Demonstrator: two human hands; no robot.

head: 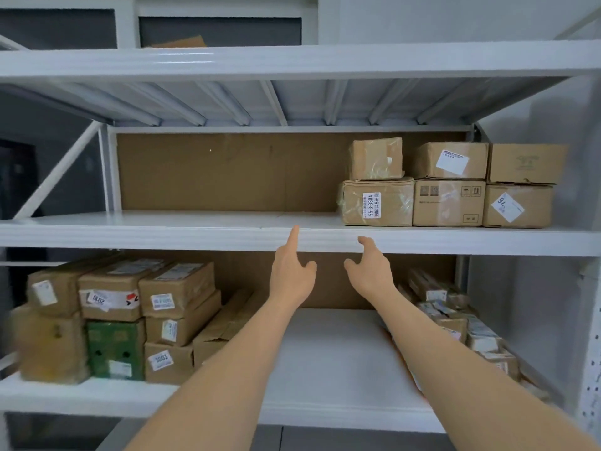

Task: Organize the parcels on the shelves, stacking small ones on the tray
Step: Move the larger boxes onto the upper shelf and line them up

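White metal shelves (292, 239), shiny along the front edges in soft, even light. Straight white ribs (276, 102) under the top board. Brown cardboard sheet (227, 170) standing flat across the back. A slanted white bar (58, 170) on the left side, and a white post with small holes (590, 385) on the right. Plain pale wall (455, 17) behind, up high. Dark panels in white frames (58, 29) at the top left. Grey floor (325, 439) down below.

Both bare arms extended forward and up. Left hand (291, 271) with index finger raised, holding nothing. Right hand (370, 271) with fingers loosely curled, empty.
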